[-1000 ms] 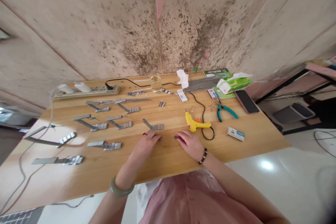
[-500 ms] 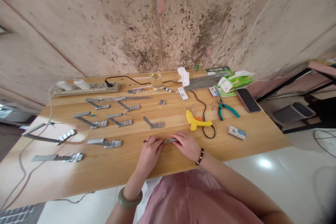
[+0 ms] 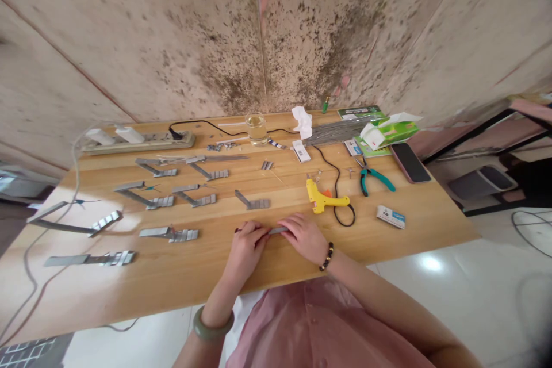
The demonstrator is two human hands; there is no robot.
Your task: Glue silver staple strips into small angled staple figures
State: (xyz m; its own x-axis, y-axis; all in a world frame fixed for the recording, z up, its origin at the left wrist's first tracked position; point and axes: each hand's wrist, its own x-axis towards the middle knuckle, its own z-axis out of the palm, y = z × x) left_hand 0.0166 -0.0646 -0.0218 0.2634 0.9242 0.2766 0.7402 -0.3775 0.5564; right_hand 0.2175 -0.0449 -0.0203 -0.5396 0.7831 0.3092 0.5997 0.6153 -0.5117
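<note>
Both hands rest on the wooden table near its front edge. My left hand and my right hand pinch the two ends of a thin grey metal strip that lies between them. Just beyond the strip lies a grey staple-strip piece. A yellow glue gun with a black cord lies just past my right hand.
Several grey staple-strip assemblies lie across the table's left half. A power strip, a glass, tissue, green tissue pack, teal pliers, a phone and a small box sit farther back and right.
My hands drew together from a spread position and closed on the metal strip. The left forearm shifted right toward the centre.
</note>
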